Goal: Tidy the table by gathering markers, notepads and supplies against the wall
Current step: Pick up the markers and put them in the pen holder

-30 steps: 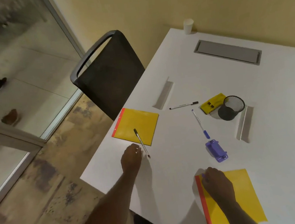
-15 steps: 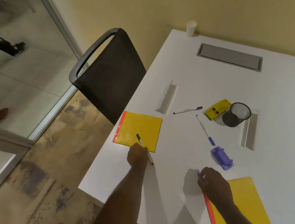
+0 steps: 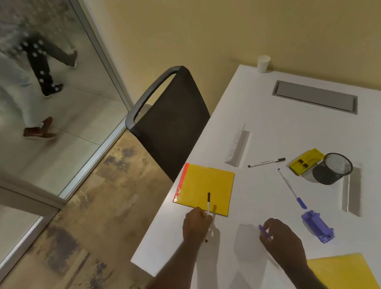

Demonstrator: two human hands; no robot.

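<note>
My left hand (image 3: 195, 224) grips a black-capped marker (image 3: 208, 203) that lies across the near edge of a yellow notepad (image 3: 205, 187). My right hand (image 3: 281, 241) holds a small purple-capped marker (image 3: 264, 231) above the white table (image 3: 276, 115). A second yellow notepad (image 3: 342, 274) lies at the near right, by my right forearm. Another black marker (image 3: 266, 162) and a blue-capped pen (image 3: 291, 187) lie in the middle. A purple stapler (image 3: 317, 226), a yellow box (image 3: 305, 161) and a black mesh cup (image 3: 332, 168) on its side sit to the right.
A black chair (image 3: 171, 127) stands at the table's left side. Two folded white name stands (image 3: 238, 144) (image 3: 351, 191) sit on the table. A grey cable hatch (image 3: 314, 97) and a white paper cup (image 3: 263, 63) are near the yellow wall. People walk behind the glass at left.
My left hand closed on the black-capped marker at the notepad's edge. My right hand lifted off the near notepad with the purple-capped marker. The view tilted upward.
</note>
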